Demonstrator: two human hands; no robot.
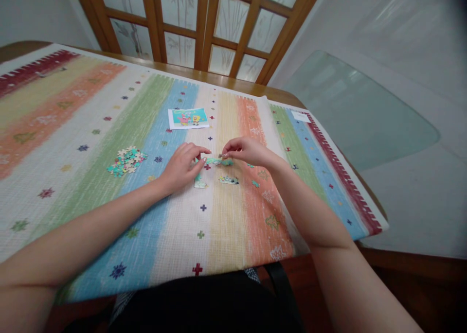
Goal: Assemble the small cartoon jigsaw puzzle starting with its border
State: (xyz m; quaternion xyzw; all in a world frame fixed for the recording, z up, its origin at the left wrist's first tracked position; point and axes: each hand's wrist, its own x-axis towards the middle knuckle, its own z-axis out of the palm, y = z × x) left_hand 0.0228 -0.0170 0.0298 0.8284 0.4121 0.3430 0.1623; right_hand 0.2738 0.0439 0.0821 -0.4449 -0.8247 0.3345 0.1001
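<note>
My right hand (245, 151) pinches a small jigsaw puzzle piece (221, 156), seen as a dark speck at the fingertips, just above a joined strip of puzzle pieces (219, 162). At the strip's left end is my left hand (185, 165), thumb and index finger apart with nothing visible between them. Whether its thumb presses on the strip I cannot tell. Nearer to me lie a joined cluster of pieces (228, 180) and a small corner section (200, 182), partly behind the left hand. A few loose teal pieces (255, 183) lie under my right wrist.
A heap of loose puzzle pieces (127, 161) lies to the left on the striped tablecloth (182, 216). Beyond my hands is a cartoon reference picture (188, 118). A white paper slip (300, 116) lies at the far right. Wooden glass-paned doors (197, 26) stand behind the table.
</note>
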